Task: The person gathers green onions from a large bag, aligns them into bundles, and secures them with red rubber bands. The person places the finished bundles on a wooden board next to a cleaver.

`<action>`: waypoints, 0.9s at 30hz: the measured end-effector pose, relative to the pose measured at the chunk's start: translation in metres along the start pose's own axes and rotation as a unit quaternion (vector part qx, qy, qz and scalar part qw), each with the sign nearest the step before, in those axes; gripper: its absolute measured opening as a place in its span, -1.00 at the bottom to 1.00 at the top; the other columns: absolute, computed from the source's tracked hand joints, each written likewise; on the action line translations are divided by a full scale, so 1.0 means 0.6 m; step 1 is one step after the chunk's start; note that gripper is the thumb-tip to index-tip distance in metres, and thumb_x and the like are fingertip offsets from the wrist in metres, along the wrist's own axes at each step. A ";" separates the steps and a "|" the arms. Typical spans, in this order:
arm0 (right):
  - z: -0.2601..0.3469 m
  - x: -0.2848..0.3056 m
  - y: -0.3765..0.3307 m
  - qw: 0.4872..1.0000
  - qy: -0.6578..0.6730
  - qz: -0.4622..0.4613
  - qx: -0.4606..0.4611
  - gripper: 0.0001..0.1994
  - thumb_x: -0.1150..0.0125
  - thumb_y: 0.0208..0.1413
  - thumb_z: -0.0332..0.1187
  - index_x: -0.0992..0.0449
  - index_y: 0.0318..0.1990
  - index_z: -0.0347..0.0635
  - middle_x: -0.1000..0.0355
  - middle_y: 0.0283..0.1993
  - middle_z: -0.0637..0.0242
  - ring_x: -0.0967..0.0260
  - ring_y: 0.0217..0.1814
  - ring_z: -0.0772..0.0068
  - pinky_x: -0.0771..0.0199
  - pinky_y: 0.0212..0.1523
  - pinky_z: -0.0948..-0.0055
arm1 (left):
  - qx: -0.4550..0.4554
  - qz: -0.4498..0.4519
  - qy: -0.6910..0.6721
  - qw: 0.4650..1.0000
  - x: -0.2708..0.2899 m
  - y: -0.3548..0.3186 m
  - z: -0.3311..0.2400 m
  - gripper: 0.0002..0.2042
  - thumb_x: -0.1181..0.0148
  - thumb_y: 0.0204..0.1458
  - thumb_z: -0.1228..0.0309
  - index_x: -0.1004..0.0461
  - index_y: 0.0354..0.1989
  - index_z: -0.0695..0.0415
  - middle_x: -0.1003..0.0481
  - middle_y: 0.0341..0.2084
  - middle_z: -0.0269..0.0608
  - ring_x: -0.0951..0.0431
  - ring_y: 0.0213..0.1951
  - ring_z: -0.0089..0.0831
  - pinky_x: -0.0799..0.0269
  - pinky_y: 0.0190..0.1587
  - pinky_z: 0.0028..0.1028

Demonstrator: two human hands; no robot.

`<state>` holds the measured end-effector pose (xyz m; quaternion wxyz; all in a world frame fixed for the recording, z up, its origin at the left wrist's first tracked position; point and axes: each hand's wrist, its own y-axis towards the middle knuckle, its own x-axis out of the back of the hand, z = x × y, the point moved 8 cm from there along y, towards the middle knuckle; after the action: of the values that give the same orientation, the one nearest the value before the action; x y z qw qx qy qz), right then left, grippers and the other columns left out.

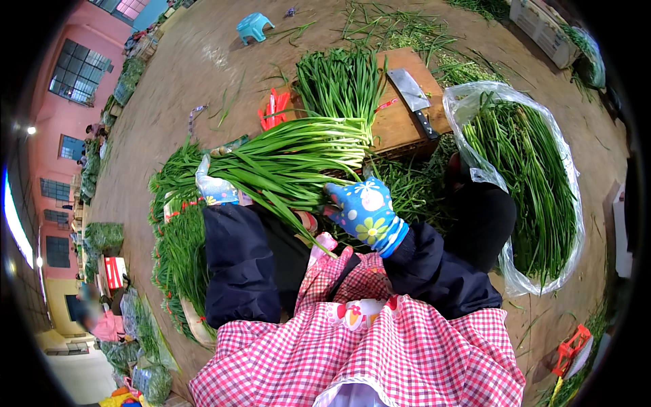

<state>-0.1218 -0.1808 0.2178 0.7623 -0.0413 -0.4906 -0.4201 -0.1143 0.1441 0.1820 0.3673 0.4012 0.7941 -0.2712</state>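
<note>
A loose bunch of garlic chives (pixel 285 152) lies across in front of me, its pale cut ends to the right and green tips to the left. My left hand (pixel 215 186), in a floral glove, is closed round the leafy left part, and leaves hide some of its fingers. My right hand (pixel 369 214), in a blue floral glove, pinches blades at the bunch's near side, below the pale ends. A few blades droop toward my lap. Behind them, another pile of chives (pixel 339 81) rests on a wooden board (pixel 400 132), beside a cleaver (pixel 410 95) with a black handle.
Red strips (pixel 274 110) lie left of the board. A clear plastic bag (pixel 576 203) full of chives stands at my right. Stacked chive bundles (pixel 183 251) are at my left. Farther off are a blue stool (pixel 253 28) and a red-handled tool (pixel 573 349). Scraps litter the floor.
</note>
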 end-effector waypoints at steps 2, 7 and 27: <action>-0.020 -0.011 -0.010 0.999 0.051 -0.011 0.010 -0.80 -0.24 -0.09 -0.20 -0.49 -0.34 -0.07 -0.41 -0.55 0.29 -0.40 -0.49 0.17 -0.31 -0.49 0.27 | -0.008 -0.024 -0.012 1.000 0.014 0.008 -0.006 -0.81 -0.05 0.02 0.30 -0.47 -0.37 0.16 -0.53 -0.35 -0.08 -0.48 -0.19 -0.13 -0.34 0.04 -0.07; -0.045 -0.022 -0.022 0.993 0.111 0.033 -0.037 -0.74 -0.23 -0.03 -0.13 -0.52 -0.27 -0.07 -0.44 -0.51 0.18 -0.41 -0.47 0.07 -0.40 -0.47 0.21 | 0.006 -0.017 -0.006 1.000 0.018 0.020 -0.001 -0.79 -0.01 0.06 0.26 -0.47 -0.33 0.14 -0.53 -0.35 -0.10 -0.49 -0.22 -0.16 -0.35 0.03 -0.09; -0.049 -0.013 -0.046 0.995 0.092 0.035 0.028 -0.84 -0.24 -0.11 -0.26 -0.42 -0.44 -0.06 -0.37 -0.58 0.22 -0.36 -0.53 0.08 -0.32 -0.53 0.19 | 0.007 0.011 -0.026 1.000 0.009 0.011 -0.010 -0.83 -0.04 0.01 0.39 -0.43 -0.32 0.24 -0.51 -0.27 -0.05 -0.49 -0.16 -0.18 -0.38 0.00 -0.11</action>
<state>-0.1206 -0.2079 0.1870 0.8189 0.0021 -0.4288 -0.3814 -0.1131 0.1544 0.1800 0.3881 0.4057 0.7777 -0.2828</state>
